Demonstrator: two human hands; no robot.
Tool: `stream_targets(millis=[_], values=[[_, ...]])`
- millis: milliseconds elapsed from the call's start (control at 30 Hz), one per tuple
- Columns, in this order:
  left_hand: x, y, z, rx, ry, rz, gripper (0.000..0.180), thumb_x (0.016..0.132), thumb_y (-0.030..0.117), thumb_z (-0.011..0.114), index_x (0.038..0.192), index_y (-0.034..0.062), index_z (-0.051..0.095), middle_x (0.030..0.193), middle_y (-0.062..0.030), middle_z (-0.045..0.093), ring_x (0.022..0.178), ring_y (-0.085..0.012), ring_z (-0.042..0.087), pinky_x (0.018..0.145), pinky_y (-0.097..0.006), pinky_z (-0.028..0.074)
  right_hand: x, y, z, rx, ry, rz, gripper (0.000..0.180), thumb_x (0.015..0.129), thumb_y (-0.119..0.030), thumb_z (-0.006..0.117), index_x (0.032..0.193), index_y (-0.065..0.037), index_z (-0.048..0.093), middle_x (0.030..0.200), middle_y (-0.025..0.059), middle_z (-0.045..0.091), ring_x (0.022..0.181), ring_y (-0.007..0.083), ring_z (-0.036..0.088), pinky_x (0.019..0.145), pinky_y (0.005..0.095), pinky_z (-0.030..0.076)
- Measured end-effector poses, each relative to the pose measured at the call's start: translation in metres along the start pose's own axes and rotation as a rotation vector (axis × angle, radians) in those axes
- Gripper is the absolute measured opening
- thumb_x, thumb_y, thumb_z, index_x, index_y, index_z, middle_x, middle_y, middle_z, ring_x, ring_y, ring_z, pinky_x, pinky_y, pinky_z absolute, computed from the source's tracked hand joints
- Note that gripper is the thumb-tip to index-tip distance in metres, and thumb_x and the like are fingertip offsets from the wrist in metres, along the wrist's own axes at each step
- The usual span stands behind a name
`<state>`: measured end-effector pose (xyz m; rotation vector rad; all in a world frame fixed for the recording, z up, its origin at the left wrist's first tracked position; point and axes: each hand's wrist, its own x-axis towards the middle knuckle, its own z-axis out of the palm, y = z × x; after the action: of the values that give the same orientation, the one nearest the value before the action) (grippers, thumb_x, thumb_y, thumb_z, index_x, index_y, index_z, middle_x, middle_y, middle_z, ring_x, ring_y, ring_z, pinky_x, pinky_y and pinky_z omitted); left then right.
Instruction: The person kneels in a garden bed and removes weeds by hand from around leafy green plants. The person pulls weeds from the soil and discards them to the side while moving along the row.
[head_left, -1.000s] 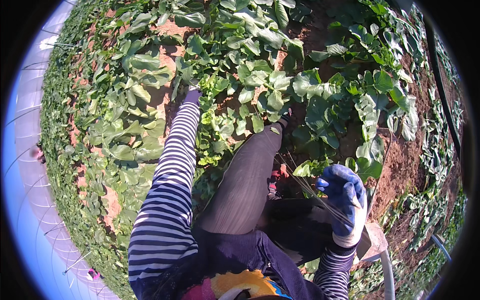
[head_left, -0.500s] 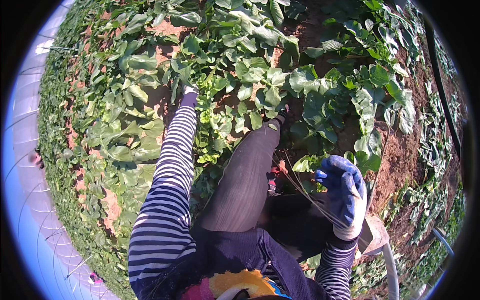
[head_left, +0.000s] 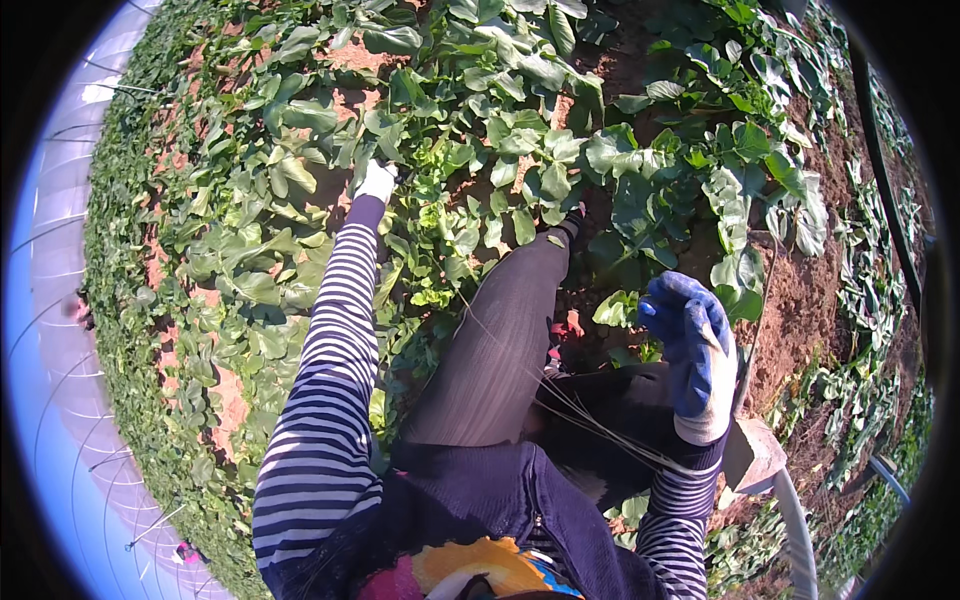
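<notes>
My left hand (head_left: 376,183), in a white-backed glove, reaches down among the broad green leaves of a leafy plant (head_left: 395,125). Foliage hides most of its fingers, so their grip cannot be made out. My right hand (head_left: 690,345) wears a blue and white glove and is raised beside my right knee. Its fingers are loosely bent, with gaps between them and nothing visible inside. Thin pale strands (head_left: 590,420) trail from near the right cuff across my lap.
Leafy rows (head_left: 240,270) spread ahead and left over reddish soil (head_left: 228,400). On the right are bare earth (head_left: 800,310), a dark hose or pipe (head_left: 885,190) and a pale block-like piece (head_left: 755,455) joined to a curved tube (head_left: 797,530). Clear plastic sheeting (head_left: 65,240) arches along the far left.
My left hand has drawn slightly back, so more of the white glove shows. My right hand has risen a little, and the strands have swung lower across my lap.
</notes>
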<state>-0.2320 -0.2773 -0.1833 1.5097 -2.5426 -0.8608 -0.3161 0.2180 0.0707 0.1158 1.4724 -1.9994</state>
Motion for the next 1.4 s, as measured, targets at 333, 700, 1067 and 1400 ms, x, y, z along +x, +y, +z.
stream_targets(millis=[333,700,1067,1400], values=[[-0.089,-0.088,-0.129,0.047,0.17,0.036,0.021,0.085,0.018,0.057,0.098,0.0032,0.064,0.084,-0.015,0.067,0.077,-0.0271,0.065,0.071,-0.039,0.05,-0.002,0.007,-0.002,-0.078,-0.06,-0.062,0.034,0.097,-0.025,0.053,0.118,0.001,0.058,0.11,0.0121,0.064,0.097,0.0217,0.063,0.091,0.0353,0.049],[-0.313,0.21,-0.099,-0.068,-0.207,0.867,0.029,0.088,0.027,0.055,0.101,0.0024,0.062,0.083,-0.016,0.065,0.079,-0.0316,0.063,0.07,-0.043,0.049,-0.008,0.041,0.008,-0.135,-0.446,0.084,0.053,0.093,-0.017,0.06,0.138,0.0,0.038,0.124,0.0081,0.054,0.108,0.0126,0.053,0.095,0.0254,0.042],[-0.279,0.225,-0.074,-0.169,-0.427,0.821,0.041,0.091,0.028,0.053,0.123,0.0026,0.057,0.114,-0.0154,0.064,0.104,-0.0284,0.062,0.088,-0.036,0.047,0.012,0.02,-0.062,0.576,-0.198,-0.318,0.059,0.09,-0.022,0.059,0.138,0.003,0.036,0.104,0.0061,0.055,0.092,0.0168,0.055,0.094,0.0379,0.046],[-0.097,0.16,0.038,0.7,-0.346,0.255,0.033,0.085,0.019,0.047,0.104,0.0045,0.069,0.114,-0.0178,0.064,0.105,-0.0325,0.063,0.089,-0.041,0.05,0.003,0.011,-0.035,0.682,-0.349,-0.125,0.063,0.089,-0.028,0.061,0.138,0.002,0.033,0.097,0.0045,0.055,0.083,0.015,0.056,0.083,0.0353,0.051]])
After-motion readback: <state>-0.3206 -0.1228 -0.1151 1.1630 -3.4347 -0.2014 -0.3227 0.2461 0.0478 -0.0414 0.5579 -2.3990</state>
